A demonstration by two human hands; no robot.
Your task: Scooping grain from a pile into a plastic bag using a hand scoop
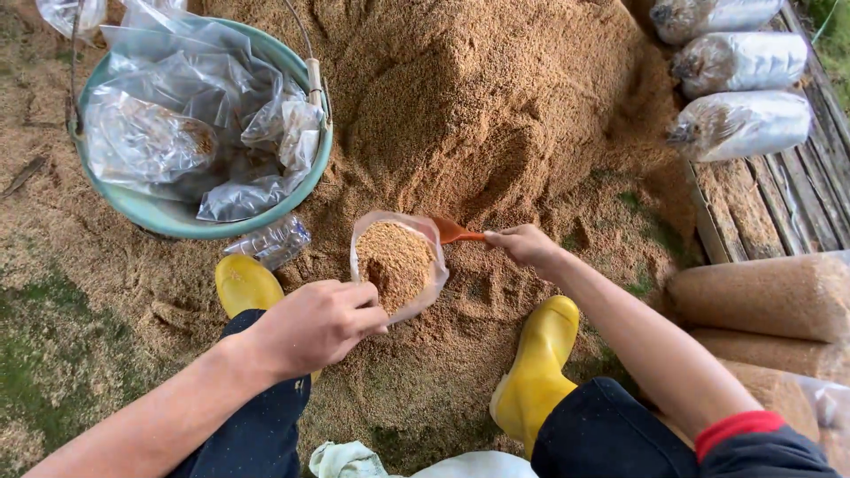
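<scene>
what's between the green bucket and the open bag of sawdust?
In the head view, a crumpled clear plastic bottle lies on the sawdust between the green bucket and the open bag, beside one yellow boot.

A clear plastic bag (396, 264), open-mouthed and nearly full of sawdust, beside an orange scoop (453, 232).

open: right of bag (396, 263) | blocked: tub (159, 215) left, 2 boots (534, 372) below

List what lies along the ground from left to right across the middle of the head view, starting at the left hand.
Left hand → clear bag of sawdust → orange scoop → right hand → right yellow boot → packed sawdust logs.
</scene>
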